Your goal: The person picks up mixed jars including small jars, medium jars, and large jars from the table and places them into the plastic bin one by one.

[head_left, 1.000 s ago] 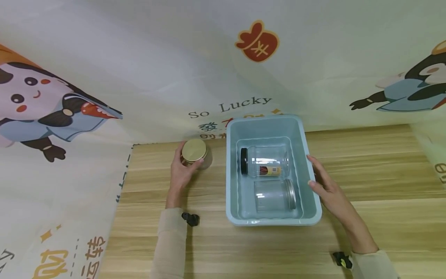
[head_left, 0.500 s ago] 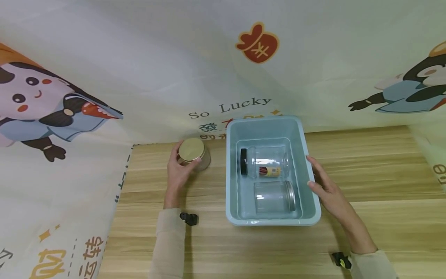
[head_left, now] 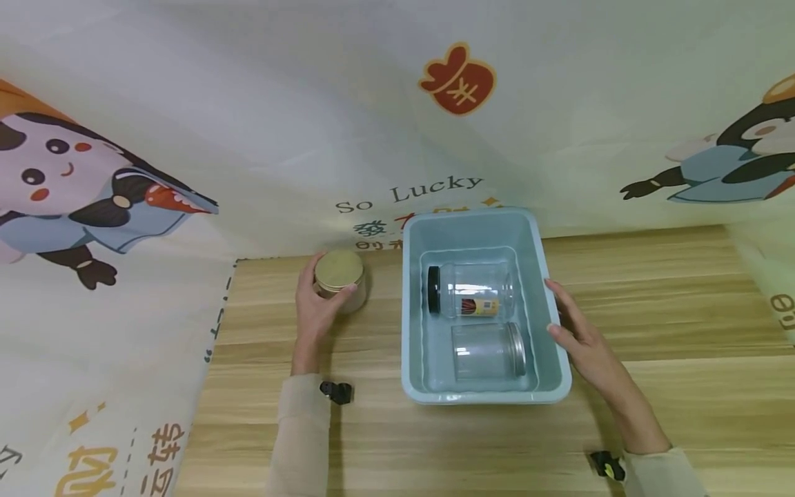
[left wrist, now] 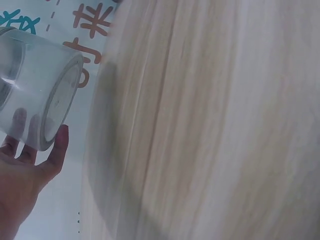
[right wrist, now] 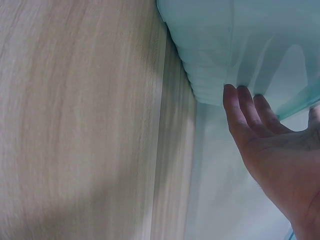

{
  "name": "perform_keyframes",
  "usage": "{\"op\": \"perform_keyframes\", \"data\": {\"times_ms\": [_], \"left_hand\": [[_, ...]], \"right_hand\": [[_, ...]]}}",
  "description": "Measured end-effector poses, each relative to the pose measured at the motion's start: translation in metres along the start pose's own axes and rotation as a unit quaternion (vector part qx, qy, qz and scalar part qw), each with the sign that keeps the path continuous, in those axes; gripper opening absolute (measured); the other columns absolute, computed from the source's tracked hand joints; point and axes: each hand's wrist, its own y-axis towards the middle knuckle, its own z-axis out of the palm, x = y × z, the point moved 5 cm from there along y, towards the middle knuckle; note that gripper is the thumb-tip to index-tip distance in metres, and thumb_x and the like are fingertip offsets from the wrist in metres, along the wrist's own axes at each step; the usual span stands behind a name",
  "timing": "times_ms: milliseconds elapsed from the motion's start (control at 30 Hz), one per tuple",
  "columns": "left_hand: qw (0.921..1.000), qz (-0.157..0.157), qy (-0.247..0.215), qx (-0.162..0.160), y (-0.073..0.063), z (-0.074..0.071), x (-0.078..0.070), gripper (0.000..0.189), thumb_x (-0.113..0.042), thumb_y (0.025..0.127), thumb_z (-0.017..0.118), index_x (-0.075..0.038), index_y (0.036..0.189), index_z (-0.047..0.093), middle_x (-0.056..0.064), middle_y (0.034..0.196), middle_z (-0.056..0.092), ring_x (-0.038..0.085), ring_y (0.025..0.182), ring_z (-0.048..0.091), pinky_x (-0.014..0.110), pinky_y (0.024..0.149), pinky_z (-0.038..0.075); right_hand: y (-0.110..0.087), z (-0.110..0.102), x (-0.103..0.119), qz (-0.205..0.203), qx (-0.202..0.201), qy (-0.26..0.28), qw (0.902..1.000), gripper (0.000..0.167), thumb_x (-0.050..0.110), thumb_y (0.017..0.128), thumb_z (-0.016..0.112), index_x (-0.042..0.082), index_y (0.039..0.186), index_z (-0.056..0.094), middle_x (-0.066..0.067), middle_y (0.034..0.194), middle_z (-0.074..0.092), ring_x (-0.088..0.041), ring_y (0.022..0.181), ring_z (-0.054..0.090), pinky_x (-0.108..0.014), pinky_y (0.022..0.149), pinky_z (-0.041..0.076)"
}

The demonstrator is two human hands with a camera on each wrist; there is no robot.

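Note:
In the head view my left hand (head_left: 315,307) grips a clear jar with a gold lid (head_left: 339,270), left of a light blue plastic bin (head_left: 413,310). Fingers and thumb go round the jar near its lid. The left wrist view shows the glass jar's round base (left wrist: 62,102) raised off the table, three fingertips against its lower side. At the bin's right side, my right hand (head_left: 584,338) touches the rim with thumb and forefinger. Its other fingers extend nearly straight to the outer wall (right wrist: 210,55) in the right wrist view.
Inside the bin lie two clear jars on their sides, a black-lidded jar (head_left: 475,290) with a small label and a silver-lidded jar (head_left: 484,352). A printed cloth (head_left: 298,138) hangs behind and beside the wood-grain table (head_left: 385,442).
My left hand has shifted a little to the left with the gold-lidded jar, which now leans less. The right hand stays at the bin, and the bin holds its place.

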Motion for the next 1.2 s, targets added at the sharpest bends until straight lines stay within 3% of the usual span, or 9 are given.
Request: {"op": "perform_keyframes", "data": {"times_ms": [67,167,300,367,800,1033,1200], "left_hand": [[1.0,0.001,0.002,0.0,0.0,-0.001,0.001,0.08,-0.007,0.076,0.083,-0.001,0.145,0.044,0.026,0.14,0.045,0.038,0.129,0.044,0.054,0.108,0.036],[1.0,0.002,-0.001,-0.001,0.005,-0.002,0.015,0.081,-0.008,0.075,0.084,-0.004,0.146,0.045,0.024,0.14,0.045,0.037,0.129,0.043,0.053,0.111,0.033],[0.9999,0.006,0.004,-0.008,0.011,-0.003,0.036,0.082,-0.011,0.074,0.087,-0.009,0.145,0.047,0.02,0.138,0.046,0.035,0.127,0.044,0.053,0.112,0.029],[0.9998,0.011,0.011,-0.011,0.011,-0.003,0.038,0.081,-0.011,0.073,0.087,-0.01,0.144,0.049,0.018,0.136,0.047,0.034,0.125,0.045,0.053,0.112,0.029],[0.9922,0.038,0.119,-0.001,0.004,-0.003,0.026,0.089,-0.023,0.063,0.094,-0.021,0.142,0.052,0.013,0.132,0.045,0.03,0.122,0.045,0.057,0.108,0.035],[0.9876,0.044,0.15,0.01,0.001,-0.002,0.018,0.091,-0.022,0.063,0.094,-0.025,0.142,0.05,0.014,0.132,0.043,0.032,0.122,0.045,0.06,0.105,0.038],[0.9861,0.052,0.156,0.023,0.001,-0.002,0.015,0.091,-0.026,0.064,0.094,-0.025,0.142,0.05,0.014,0.134,0.045,0.032,0.123,0.044,0.062,0.103,0.038]], "right_hand": [[0.0,0.0,0.001,-0.004,0.001,0.004,1.0,0.063,0.008,0.106,0.042,0.025,0.161,0.015,-0.028,0.155,0.025,-0.022,0.133,0.039,-0.018,0.089,0.047],[0.001,0.001,0.001,-0.007,0.004,0.01,0.9999,0.063,0.006,0.106,0.041,0.025,0.161,0.015,-0.028,0.156,0.024,-0.006,0.129,0.038,-0.018,0.089,0.046],[0.001,0.0,0.001,-0.007,0.004,0.008,0.9999,0.063,0.007,0.106,0.041,0.026,0.161,0.015,-0.026,0.157,0.024,-0.005,0.129,0.037,-0.019,0.089,0.047],[0.001,0.0,0.001,-0.005,0.004,0.007,1.0,0.063,0.008,0.106,0.041,0.026,0.16,0.015,-0.025,0.157,0.024,-0.006,0.129,0.038,-0.019,0.089,0.047],[0.001,0.0,-0.001,-0.004,0.0,-0.001,1.0,0.063,0.007,0.106,0.042,0.025,0.16,0.016,-0.026,0.156,0.025,-0.006,0.129,0.037,-0.016,0.09,0.045],[0.001,0.001,0.002,-0.004,0.002,0.0,1.0,0.063,0.007,0.106,0.042,0.025,0.16,0.016,-0.026,0.155,0.026,-0.024,0.132,0.039,-0.016,0.09,0.045],[0.001,0.0,0.001,0.002,0.0,-0.002,1.0,0.063,0.008,0.105,0.042,0.025,0.16,0.016,-0.028,0.152,0.03,-0.009,0.123,0.043,-0.022,0.086,0.049]]}}
